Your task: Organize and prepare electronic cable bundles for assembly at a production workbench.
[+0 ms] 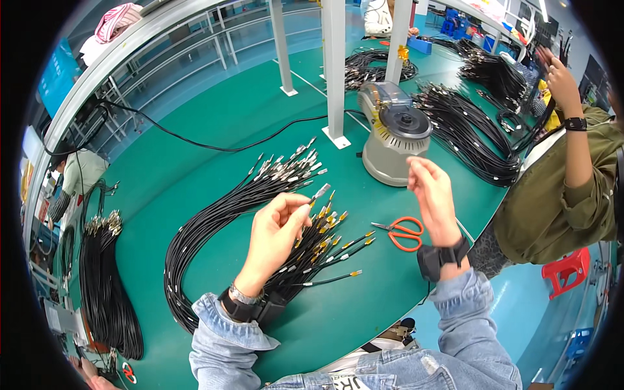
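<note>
Cable (pixel 320 192) is sitting almost at the middle of the head view, its far part running out of sight beneath the left hand (pixel 278 235). Its visible end is slanting along a seven-to-one line, the silvery connector tip pointing between one and two o'clock. The left hand is pinching this cable just behind the connector, thumb and forefinger closing on it while the other fingers are curling in.

The right hand (pixel 430 195) is hovering toward three o'clock over the green table (pixel 364 299), its fingers bending half closed and aiming at about eleven; whether anything small is resting between the fingertips, I cannot tell. A black wrist device (pixel 442 258) is circling that wrist, and denim sleeves (pixel 224 335) are covering both forearms.

Around the left hand, a black cable bundle (pixel 185 244) is bending in a wide arc that is bulging toward nine o'clock. One set of its ends is fanning out above the hand toward one o'clock; the yellow-banded ends (pixel 328 237) are spreading just beside the hand, mostly pointing toward two.

A round grey tape dispenser (pixel 395 146) is standing at two o'clock, near the right hand. Orange-handled scissors (pixel 406 234) are lying at four o'clock, blades pointing toward nine to ten. A second bundle (pixel 107 296) is lying at eight o'clock, its long axis running roughly from twelve to six. Toward three o'clock, a co-worker in an olive top (pixel 552 195) is raising a hand.
</note>
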`<state>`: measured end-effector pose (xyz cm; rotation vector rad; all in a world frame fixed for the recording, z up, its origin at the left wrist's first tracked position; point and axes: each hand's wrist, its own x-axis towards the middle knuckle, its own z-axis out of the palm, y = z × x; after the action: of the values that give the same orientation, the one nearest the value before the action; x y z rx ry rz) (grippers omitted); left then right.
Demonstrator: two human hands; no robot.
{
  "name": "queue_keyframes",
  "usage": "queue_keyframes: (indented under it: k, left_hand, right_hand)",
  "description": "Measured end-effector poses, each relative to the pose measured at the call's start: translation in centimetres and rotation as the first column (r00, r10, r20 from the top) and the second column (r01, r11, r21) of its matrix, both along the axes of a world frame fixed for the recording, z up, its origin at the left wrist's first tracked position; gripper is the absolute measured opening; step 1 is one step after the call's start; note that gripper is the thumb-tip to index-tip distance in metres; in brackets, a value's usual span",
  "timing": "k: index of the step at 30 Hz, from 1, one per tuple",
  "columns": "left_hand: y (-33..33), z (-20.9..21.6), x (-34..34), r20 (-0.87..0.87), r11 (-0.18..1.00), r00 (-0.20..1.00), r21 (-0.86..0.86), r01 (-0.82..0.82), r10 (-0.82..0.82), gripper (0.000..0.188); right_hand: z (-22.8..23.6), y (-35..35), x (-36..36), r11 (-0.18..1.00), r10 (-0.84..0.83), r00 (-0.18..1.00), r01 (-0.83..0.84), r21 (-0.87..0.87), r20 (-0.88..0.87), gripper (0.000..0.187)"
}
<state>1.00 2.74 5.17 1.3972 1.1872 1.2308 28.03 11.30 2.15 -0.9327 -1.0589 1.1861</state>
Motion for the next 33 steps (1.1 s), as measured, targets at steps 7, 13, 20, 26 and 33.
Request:
queue_keyframes:
  k: [7, 13, 20, 26, 33]
  left_hand:
    - [-1.1, -0.5, 0.1, -0.173, 0.913, 0.947, 0.358, -0.194, 0.269, 0.010]
    - [-1.3, -0.8, -0.1, -0.178, 0.906, 0.943, 0.374, -0.200, 0.282, 0.011]
    - [-0.9, 0.0, -1.0, -0.215, 0.876, 0.929, 0.448, -0.181, 0.302, 0.010]
    - [-0.7, -0.7, -1.2, -0.315, 0.857, 0.898, 0.502, -0.118, 0.308, 0.010]
    - [-2.8, -2.5, -1.5, -0.532, 0.725, 0.730, 0.685, 0.072, 0.429, 0.017]
  right_hand:
    - [0.0, 5.5, -4.7, 0.988, 0.026, 0.940, -0.077, -0.137, -0.340, 0.015]
    - [0.0, 7.3, -7.3, 0.981, -0.116, 0.926, 0.050, -0.186, -0.359, 0.016]
    - [-0.4, 8.1, -8.2, 0.978, -0.088, 0.865, -0.019, -0.207, -0.494, 0.015]
    - [1.6, 2.9, -8.3, 0.966, 0.147, 0.845, -0.236, -0.110, -0.515, 0.012]
    - [1.1, -9.0, -8.5, 0.885, 0.465, 0.885, -0.465, -0.032, -0.015, 0.011]
